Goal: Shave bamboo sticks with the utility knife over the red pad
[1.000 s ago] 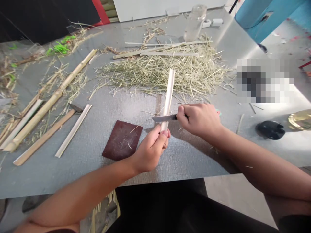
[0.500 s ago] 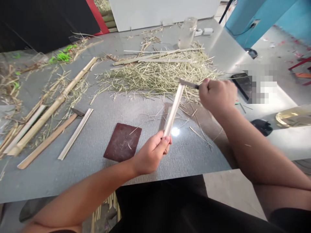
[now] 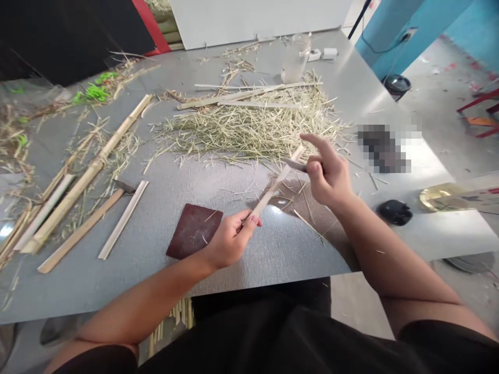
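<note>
Near the table's front edge, my left hand (image 3: 232, 236) is closed round the lower end of a pale bamboo strip (image 3: 275, 187), which slants up and to the right. My right hand (image 3: 331, 174) grips a small knife (image 3: 296, 165), its index finger lifted off and the handle hidden in the other fingers. The blade lies across the strip close to its upper end. Beside my left wrist a dark red sheet of sandpaper (image 3: 193, 231) rests on the table, with a few shavings on it.
Behind my hands spreads a heap of bamboo shavings (image 3: 249, 130) with long strips on top. To the left lie a hammer (image 3: 83, 228), a short bamboo strip (image 3: 123, 221) and a bamboo pole (image 3: 93, 169). A clear plastic cup (image 3: 295, 59) stands behind; a black object (image 3: 393, 212) sits right.
My right hand has come lower and left, its index finger now raised. The knife has moved a little down the strip. The strip has turned and leans further right.
</note>
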`<state>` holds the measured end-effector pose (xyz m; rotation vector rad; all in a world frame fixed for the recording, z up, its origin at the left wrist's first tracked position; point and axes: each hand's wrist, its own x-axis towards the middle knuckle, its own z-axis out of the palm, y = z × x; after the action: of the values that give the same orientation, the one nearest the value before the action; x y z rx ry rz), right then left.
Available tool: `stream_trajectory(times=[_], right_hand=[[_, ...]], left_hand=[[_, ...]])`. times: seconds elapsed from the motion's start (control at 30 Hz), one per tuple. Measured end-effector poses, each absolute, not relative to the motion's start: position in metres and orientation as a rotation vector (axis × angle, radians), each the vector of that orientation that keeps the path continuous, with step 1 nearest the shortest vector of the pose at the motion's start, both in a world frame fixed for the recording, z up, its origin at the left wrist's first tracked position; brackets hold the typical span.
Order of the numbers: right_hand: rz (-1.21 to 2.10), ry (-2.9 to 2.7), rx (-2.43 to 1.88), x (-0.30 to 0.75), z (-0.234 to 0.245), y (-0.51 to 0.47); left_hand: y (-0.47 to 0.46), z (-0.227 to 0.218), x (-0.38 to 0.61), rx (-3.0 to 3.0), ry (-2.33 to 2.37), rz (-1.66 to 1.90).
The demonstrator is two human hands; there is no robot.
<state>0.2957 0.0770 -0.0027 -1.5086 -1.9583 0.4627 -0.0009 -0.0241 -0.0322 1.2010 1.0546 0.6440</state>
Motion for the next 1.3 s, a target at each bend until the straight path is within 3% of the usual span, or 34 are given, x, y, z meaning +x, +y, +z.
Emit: stream_trajectory(times=[0.17, 0.33, 0.47, 0.57, 0.83, 1.3], right_hand=[[0.613, -2.146, -1.532, 0.296, 0.005, 0.077], [0.874, -2.093, -1.485, 0.288, 0.012, 0.069], [1.009, -1.95, -1.473, 0.268, 0.013, 0.054], [1.064, -1.98, -1.422, 0.258, 0.018, 0.046], [0.295, -1.907, -1.681, 0.256, 0.038, 0.075], [0.146, -2.238, -1.726, 0.19, -0.002, 0.105]], left_hand=[[0.005, -0.01, -0.029, 1.779, 1.187, 1.03], [0.029, -0.003, -0.029, 1.585, 1.103, 1.418], [0.028, -0.012, 0.006, 1.394, 1.033, 1.144], [0.024, -0.021, 0.025, 1.312, 1.097, 1.188], [0.021, -0.033, 0.009, 0.969, 1.05, 1.064], [0.022, -0.039, 0.003, 1.111, 1.118, 1.042]])
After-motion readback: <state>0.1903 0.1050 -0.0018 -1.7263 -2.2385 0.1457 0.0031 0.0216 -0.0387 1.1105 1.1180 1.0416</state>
